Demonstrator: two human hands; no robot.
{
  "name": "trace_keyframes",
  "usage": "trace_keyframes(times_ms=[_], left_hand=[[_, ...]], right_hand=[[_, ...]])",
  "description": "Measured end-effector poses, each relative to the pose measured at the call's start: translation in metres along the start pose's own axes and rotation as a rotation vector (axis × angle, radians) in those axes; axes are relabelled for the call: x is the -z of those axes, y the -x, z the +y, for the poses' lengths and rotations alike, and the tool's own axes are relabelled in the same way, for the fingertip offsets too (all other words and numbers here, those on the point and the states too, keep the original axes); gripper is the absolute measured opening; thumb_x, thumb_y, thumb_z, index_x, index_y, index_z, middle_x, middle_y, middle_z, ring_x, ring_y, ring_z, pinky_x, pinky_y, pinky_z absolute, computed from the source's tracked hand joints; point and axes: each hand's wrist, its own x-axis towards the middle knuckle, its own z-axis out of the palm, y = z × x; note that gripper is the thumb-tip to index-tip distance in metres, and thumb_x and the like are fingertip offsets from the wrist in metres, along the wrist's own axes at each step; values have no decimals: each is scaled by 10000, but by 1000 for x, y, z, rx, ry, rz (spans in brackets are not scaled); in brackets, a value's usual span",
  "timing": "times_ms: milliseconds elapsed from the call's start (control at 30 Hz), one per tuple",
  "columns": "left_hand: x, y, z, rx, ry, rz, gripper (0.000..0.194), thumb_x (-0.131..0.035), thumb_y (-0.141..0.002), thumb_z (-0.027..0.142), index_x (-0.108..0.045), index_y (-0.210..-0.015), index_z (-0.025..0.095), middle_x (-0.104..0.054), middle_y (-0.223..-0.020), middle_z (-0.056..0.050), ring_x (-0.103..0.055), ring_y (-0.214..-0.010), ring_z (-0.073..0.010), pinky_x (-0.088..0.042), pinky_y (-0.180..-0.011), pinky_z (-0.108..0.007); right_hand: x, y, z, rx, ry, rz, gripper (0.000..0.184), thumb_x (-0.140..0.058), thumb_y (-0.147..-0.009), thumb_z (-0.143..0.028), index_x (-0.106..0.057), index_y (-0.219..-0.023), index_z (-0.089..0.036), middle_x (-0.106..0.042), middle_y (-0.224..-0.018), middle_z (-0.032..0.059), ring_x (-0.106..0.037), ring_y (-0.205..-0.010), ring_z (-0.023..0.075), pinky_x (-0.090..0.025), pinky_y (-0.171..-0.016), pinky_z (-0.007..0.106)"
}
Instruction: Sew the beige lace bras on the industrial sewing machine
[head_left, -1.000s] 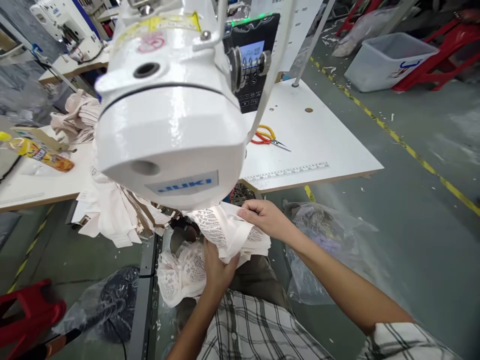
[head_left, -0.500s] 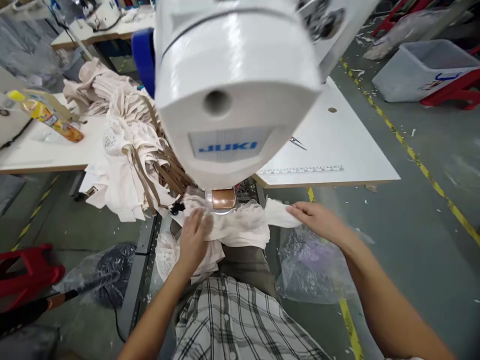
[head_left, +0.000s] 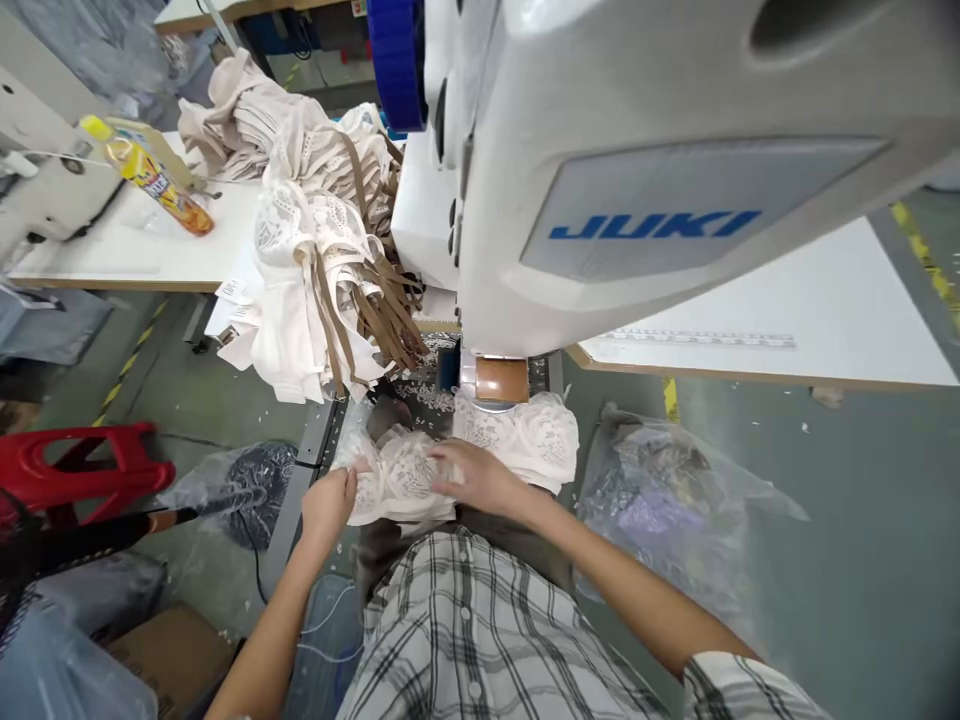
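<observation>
Lace bra (head_left: pixel 409 475) lies over lap, just left of second bra (head_left: pixel 536 440) under sewing machine (head_left: pixel 675 220). Left hand (head_left: pixel 330 500) pinches its left end; right hand (head_left: pixel 476 477) half open, fingertips at right cup, can't tell if gripping. Probably best: light pull, ends level, no bunching. Watch metal rail (head_left: pixel 313 440) beside left hand, machine head crowding above. Looks roomier right, below surface (head_left: pixel 847 300) edge.

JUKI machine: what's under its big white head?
Under the machine head, there's a shiny copper-coloured part, and a pale lace garment showing below it. Whatever sits farther back beneath the head is covered.
</observation>
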Motion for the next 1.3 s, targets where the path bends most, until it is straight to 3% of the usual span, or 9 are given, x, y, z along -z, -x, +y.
trace_keyframes(times_ms=[133,267,433,533,633,833,900,1000,1300], left_hand=[[46,32,32,-175,262,1,461,-332,-998,453,-433,-629,196,-478,-582,6,-470,-577,-134,-316,-575,-241],[76,28,55,-269,852,67,315,-468,-947,473,-582,-856,194,-613,-843,-37,-556,-785,-163,-441,-724,-255],[64,4,91,-239,1255,-661,450,-618,-817,609,-537,-769,169,-531,-694,-2,-455,-602,-111,-384,-585,-232],[69,1,119,-327,1290,-749,504,-596,-814,650,-503,-745,160,-458,-674,21,-402,-611,-96,-334,-597,-226],[89,9,144,-521,1000,-612,429,-498,-922,527,-430,-690,173,-406,-676,28,-371,-639,-102,-288,-603,-233],[124,31,186,-883,534,-312,350,-428,-967,329,-406,-653,177,-386,-580,40,-324,-549,-95,-203,-552,-260],[134,33,195,-960,504,-306,336,-445,-961,319,-466,-657,175,-386,-558,42,-309,-528,-92,-188,-533,-262],[151,24,199,-876,463,-207,430,-491,-941,366,-446,-564,163,-311,-497,48,-242,-488,-83,-151,-500,-269],[186,-26,186,-459,707,7,303,-614,-839,391,-568,-619,187,-465,-506,22,-456,-532,-129,-289,-467,-215]], right_hand=[[-29,-28,-34,166,50,-278,572,-699,-793,-607,-687,-1092,-119,-725,-1005,119,-652,-884,245,-478,-748,313],[0,-7,-66,185,-1,-370,393,-644,-872,-525,-688,-718,-167,-667,-646,4,-546,-576,129,-375,-559,235],[73,57,-96,28,-166,-188,272,-637,-883,-453,-708,-832,-196,-690,-756,7,-582,-651,150,-434,-603,229],[102,87,-91,-89,-214,-199,239,-633,-886,-426,-701,-830,-204,-687,-786,14,-597,-690,173,-457,-630,244],[119,106,-75,-202,-195,-266,333,-556,-924,-492,-711,-830,-212,-683,-766,37,-594,-642,188,-458,-588,267],[129,98,-64,-241,93,129,963,-761,-707,-608,-353,-1513,-273,-477,-1461,175,-540,-1206,369,-504,-841,390],[128,87,-69,-119,2,23,692,-725,-772,-555,-532,-1374,-273,-604,-1318,130,-602,-1101,309,-489,-825,343],[126,69,-75,-94,-103,37,263,-595,-899,-467,-677,-961,-224,-693,-878,40,-616,-768,190,-430,-655,262],[147,21,-70,-142,-82,416,463,-480,-912,-556,-470,-622,-195,-467,-594,-22,-443,-580,127,-311,-534,245]])
